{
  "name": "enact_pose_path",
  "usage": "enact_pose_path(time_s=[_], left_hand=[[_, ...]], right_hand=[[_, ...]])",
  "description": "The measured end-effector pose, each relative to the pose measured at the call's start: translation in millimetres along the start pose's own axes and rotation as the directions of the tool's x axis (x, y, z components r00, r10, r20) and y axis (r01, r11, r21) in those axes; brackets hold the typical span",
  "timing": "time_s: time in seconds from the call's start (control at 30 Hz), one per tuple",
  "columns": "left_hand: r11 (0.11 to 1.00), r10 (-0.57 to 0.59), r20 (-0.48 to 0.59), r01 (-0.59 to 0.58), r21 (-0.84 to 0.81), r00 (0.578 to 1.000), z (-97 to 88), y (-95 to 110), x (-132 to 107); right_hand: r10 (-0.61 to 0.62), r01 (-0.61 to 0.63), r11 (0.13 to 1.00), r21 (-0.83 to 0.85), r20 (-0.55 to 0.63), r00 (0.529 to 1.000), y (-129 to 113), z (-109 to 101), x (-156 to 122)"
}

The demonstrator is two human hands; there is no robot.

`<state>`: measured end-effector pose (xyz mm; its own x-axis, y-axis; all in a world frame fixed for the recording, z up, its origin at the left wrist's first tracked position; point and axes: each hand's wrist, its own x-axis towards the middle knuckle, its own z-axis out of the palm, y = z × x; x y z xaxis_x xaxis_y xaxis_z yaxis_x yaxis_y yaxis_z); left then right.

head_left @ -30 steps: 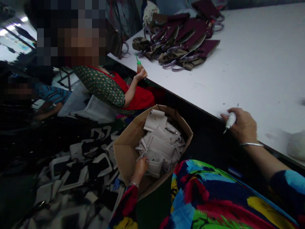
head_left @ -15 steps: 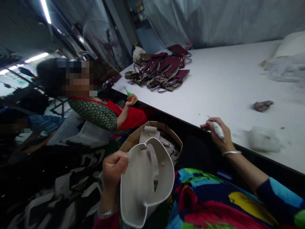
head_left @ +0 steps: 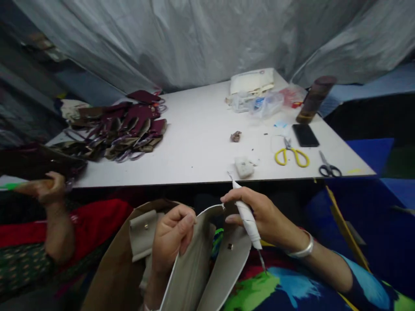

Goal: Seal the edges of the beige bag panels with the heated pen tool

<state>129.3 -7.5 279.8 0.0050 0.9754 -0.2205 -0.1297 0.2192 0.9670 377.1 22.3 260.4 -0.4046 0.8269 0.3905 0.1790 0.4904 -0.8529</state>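
My left hand [head_left: 170, 239] is closed on the upper edge of a pale beige bag piece [head_left: 207, 268] held over my lap. A snap stud shows on its right flap. My right hand [head_left: 259, 214] grips a white-wrapped pointed tool [head_left: 247, 218] and touches the piece's top edge with its fingertips. A metal bangle sits on my right wrist. Below my left hand a brown cardboard box [head_left: 113, 268] holds more beige pieces [head_left: 141, 233].
A white table [head_left: 201, 142] carries a pile of maroon and olive bags [head_left: 123, 129], yellow scissors [head_left: 292, 155], dark scissors [head_left: 328, 166], a phone [head_left: 304, 135], a brown bottle [head_left: 314, 99] and plastic bags [head_left: 266, 101]. A co-worker's hand [head_left: 43, 190] at left holds a green-handled tool.
My view swung right, toward the table. My left hand lifted a beige piece out of the box onto my lap. My right hand left the table edge and came to the piece with its tool.
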Motion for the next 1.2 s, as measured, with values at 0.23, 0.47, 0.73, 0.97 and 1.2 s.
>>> enact_pose_path(time_s=[0.23,0.47,0.73,0.97,1.2], left_hand=[[0.995,-0.093,0.184,0.098,-0.019,0.979,22.1,-9.6,26.5],[0.987,-0.147,0.236,0.157,-0.026,0.961,46.7,-16.4,48.8],[0.986,-0.166,0.263,0.151,0.077,0.95,50.9,-27.7,58.5],[0.984,-0.178,0.276,0.166,0.067,0.945,56.6,-21.7,51.8],[0.943,0.036,0.522,0.144,-0.3,0.852,39.2,-32.2,40.1]], right_hand=[[-0.062,0.062,0.983,-0.174,0.005,0.998,18.0,-20.9,-14.9],[-0.023,0.017,0.984,-0.177,-0.034,0.999,26.1,-31.8,-26.0],[0.154,-0.144,0.986,0.084,-0.123,0.981,36.1,-25.1,-41.3],[0.319,-0.289,0.946,0.149,-0.26,0.911,36.8,-6.2,-40.7],[0.342,-0.266,0.926,0.266,-0.3,0.89,37.4,1.0,-39.6]])
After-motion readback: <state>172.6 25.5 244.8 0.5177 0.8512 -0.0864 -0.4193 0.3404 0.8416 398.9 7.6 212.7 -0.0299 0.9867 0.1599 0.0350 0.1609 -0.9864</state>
